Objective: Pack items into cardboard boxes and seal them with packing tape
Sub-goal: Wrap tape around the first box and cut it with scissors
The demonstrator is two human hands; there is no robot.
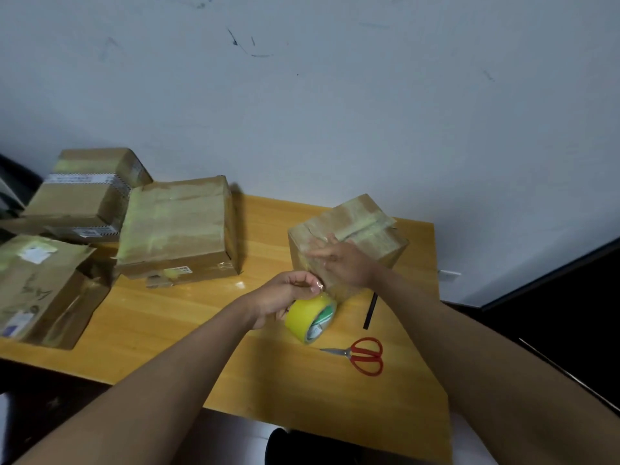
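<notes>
I am working at a yellow wooden table (188, 333) set against a scuffed pale wall (335, 112), and I am noting items from my edge outward. Nearest me, one pair of red-handled scissors (360, 354) is lying flat on the wood, with one black stick-like object (370, 311) lying just beyond it. My left hand (285, 293) is gripping the one roll of yellow packing tape (310, 318), fingers curled on its upper edge, the roll tilted beside the near corner of the small cardboard box (349, 239). My right hand (342, 263) is pressing flat, fingers straight, on that box's near side; its flaps are closed and taped, contents hidden. Four more boxes are sitting to the left: a torn one (43, 290) at the table's near left, a large taped one (177, 226) mid-table, and two stacked (84, 193) farthest back.
</notes>
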